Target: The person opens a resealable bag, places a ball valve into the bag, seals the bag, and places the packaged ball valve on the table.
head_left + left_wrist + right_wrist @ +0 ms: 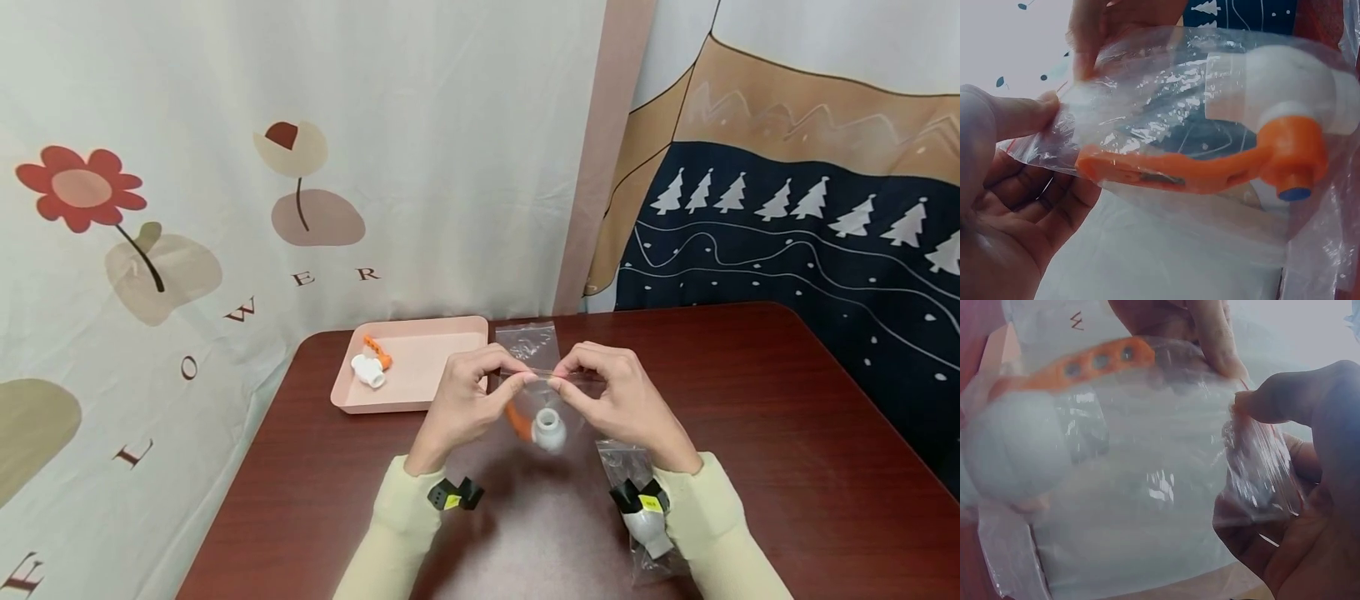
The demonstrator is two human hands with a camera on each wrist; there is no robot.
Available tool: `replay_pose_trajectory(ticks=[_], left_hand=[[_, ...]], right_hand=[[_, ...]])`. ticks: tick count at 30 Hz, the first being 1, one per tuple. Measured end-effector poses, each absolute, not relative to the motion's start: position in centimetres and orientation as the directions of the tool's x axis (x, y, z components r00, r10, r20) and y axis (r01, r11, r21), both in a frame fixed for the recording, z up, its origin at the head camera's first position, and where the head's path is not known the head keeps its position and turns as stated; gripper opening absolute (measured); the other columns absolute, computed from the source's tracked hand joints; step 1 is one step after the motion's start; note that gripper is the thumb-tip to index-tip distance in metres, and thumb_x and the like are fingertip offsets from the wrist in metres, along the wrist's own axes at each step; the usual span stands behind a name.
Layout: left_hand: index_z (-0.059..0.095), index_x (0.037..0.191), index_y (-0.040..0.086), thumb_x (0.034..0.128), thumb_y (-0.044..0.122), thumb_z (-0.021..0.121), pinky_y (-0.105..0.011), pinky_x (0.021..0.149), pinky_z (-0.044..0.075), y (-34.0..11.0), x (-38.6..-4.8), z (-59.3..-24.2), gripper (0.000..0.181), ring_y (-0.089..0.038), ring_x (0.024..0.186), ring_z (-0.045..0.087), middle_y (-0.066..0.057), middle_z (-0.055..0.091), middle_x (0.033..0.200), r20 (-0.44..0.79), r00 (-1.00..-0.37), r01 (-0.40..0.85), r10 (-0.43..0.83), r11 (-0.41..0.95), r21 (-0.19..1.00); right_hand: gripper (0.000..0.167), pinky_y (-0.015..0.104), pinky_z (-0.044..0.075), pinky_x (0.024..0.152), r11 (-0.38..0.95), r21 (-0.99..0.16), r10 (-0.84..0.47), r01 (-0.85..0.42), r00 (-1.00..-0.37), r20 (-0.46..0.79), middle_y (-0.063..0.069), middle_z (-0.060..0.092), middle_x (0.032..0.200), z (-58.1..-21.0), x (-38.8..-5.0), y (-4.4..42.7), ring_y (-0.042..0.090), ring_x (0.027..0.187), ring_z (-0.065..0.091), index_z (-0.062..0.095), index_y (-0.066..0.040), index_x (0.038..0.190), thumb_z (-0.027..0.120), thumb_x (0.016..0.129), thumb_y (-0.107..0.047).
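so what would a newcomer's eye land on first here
Probably the orange and white piece in its clear bag, held above the dark red table at mid-picture in the head view, pinched by the left grip and right grip. Next, a similar loose piece in the pink tray at the table's back left. Then the red flower on the pale curtain, far left.

Reddish-brown table (pixel 810 450), pale flower-print curtain (pixel 465 167), navy panel (pixel 832 258), white trees (pixel 812 200)
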State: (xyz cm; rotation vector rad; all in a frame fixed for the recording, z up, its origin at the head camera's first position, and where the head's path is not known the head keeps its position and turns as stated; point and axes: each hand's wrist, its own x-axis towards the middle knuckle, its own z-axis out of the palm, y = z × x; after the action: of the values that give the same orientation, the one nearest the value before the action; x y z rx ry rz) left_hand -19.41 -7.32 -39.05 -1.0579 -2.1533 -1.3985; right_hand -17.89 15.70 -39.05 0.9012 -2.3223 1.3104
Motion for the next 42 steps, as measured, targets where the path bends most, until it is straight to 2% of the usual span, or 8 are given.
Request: replay_pose_trajectory(ticks=[3, 10, 14, 19, 25, 30, 35, 42], left_hand=[[0.078, 0.089, 0.009, 0.0921, 0.014, 0.077, -0.025, 0.053, 0.036, -7.5, -19.5, -38.9, 0.006, -0.009, 0.060, 0.046, 0.004, 0.070, 0.077, 0.644, -0.660, 0.744, 0.386, 0.224, 0.629], [0.078, 0.089, 0.012, 0.0926, 0.017, 0.077, -0.023, 0.054, 0.037, -7.7, -19.5, -38.9, 0.006, -0.006, 0.062, 0.047, 0.004, 0.071, 0.078, 0.641, -0.667, 0.739, 0.381, 0.225, 0.636], [0.079, 0.089, 0.012, 0.0922, 0.016, 0.078, -0.033, 0.055, 0.041, -7.7, -19.5, -38.8, 0.005, -0.007, 0.064, 0.050, 0.004, 0.072, 0.079, 0.641, -0.667, 0.739, 0.380, 0.228, 0.634], [0.078, 0.089, 0.012, 0.0919, 0.015, 0.078, -0.025, 0.060, 0.044, -7.8, -19.5, -38.9, 0.005, -0.007, 0.067, 0.056, 0.003, 0.072, 0.079, 0.642, -0.666, 0.741, 0.380, 0.233, 0.630], [0.078, 0.089, 0.011, 0.0925, 0.017, 0.077, -0.028, 0.060, 0.046, -8.0, -19.6, -38.8, 0.008, -0.008, 0.069, 0.057, 0.000, 0.073, 0.079, 0.641, -0.669, 0.737, 0.377, 0.228, 0.636], [0.079, 0.090, 0.010, 0.0920, 0.017, 0.078, -0.020, 0.064, 0.046, -8.4, -19.8, -38.6, 0.007, -0.009, 0.071, 0.058, -0.003, 0.074, 0.082, 0.643, -0.675, 0.732, 0.362, 0.215, 0.647], [0.079, 0.091, 0.011, 0.0917, 0.016, 0.078, -0.020, 0.065, 0.049, -8.8, -19.8, -38.6, 0.005, -0.008, 0.071, 0.060, 0.000, 0.073, 0.081, 0.641, -0.684, 0.725, 0.348, 0.220, 0.653], [0.079, 0.091, 0.012, 0.0918, 0.016, 0.078, -0.021, 0.067, 0.052, -8.9, -19.9, -38.7, 0.004, -0.009, 0.072, 0.062, 0.000, 0.073, 0.082, 0.634, -0.690, 0.719, 0.350, 0.228, 0.656]], right_hand=[[0.011, 0.019, 0.055, 0.066, 0.387, -0.643, -0.360, -0.661, -0.751, 0.554, -0.009, 0.064, 0.081, -39.0, -17.9, 15.9, 0.005, 0.071, 0.059, 0.073, -0.019, 0.089, 0.078, 0.090, -0.009], [0.012, 0.020, 0.051, 0.062, 0.410, -0.631, -0.360, -0.658, -0.753, 0.551, -0.010, 0.063, 0.081, -39.1, -18.0, 16.1, 0.005, 0.070, 0.056, 0.072, -0.021, 0.089, 0.078, 0.091, -0.011], [0.013, 0.020, 0.050, 0.061, 0.415, -0.623, -0.360, -0.663, -0.749, 0.557, -0.011, 0.062, 0.080, -39.0, -18.0, 16.1, 0.005, 0.070, 0.055, 0.072, -0.024, 0.089, 0.078, 0.090, -0.012], [0.015, 0.020, 0.049, 0.060, 0.410, -0.616, -0.365, -0.673, -0.739, 0.566, -0.012, 0.061, 0.079, -38.9, -18.0, 16.1, 0.005, 0.069, 0.055, 0.071, -0.024, 0.089, 0.079, 0.090, -0.012], [0.014, 0.022, 0.048, 0.059, 0.426, -0.613, -0.365, -0.665, -0.747, 0.556, -0.012, 0.060, 0.079, -38.8, -18.0, 16.4, 0.006, 0.069, 0.054, 0.071, -0.026, 0.089, 0.078, 0.091, -0.014], [0.013, 0.026, 0.047, 0.056, 0.440, -0.628, -0.341, -0.642, -0.766, 0.544, -0.011, 0.058, 0.077, -38.7, -18.0, 16.9, 0.007, 0.070, 0.053, 0.072, -0.026, 0.089, 0.078, 0.091, -0.016], [0.013, 0.029, 0.048, 0.057, 0.444, -0.635, -0.345, -0.632, -0.775, 0.530, -0.010, 0.058, 0.077, -38.8, -18.2, 17.1, 0.008, 0.070, 0.054, 0.072, -0.026, 0.089, 0.078, 0.091, -0.015], [0.013, 0.022, 0.045, 0.057, 0.456, -0.638, -0.336, -0.620, -0.784, 0.522, -0.011, 0.057, 0.076, -38.8, -18.2, 17.4, 0.008, 0.069, 0.053, 0.072, -0.026, 0.089, 0.078, 0.091, -0.015]])
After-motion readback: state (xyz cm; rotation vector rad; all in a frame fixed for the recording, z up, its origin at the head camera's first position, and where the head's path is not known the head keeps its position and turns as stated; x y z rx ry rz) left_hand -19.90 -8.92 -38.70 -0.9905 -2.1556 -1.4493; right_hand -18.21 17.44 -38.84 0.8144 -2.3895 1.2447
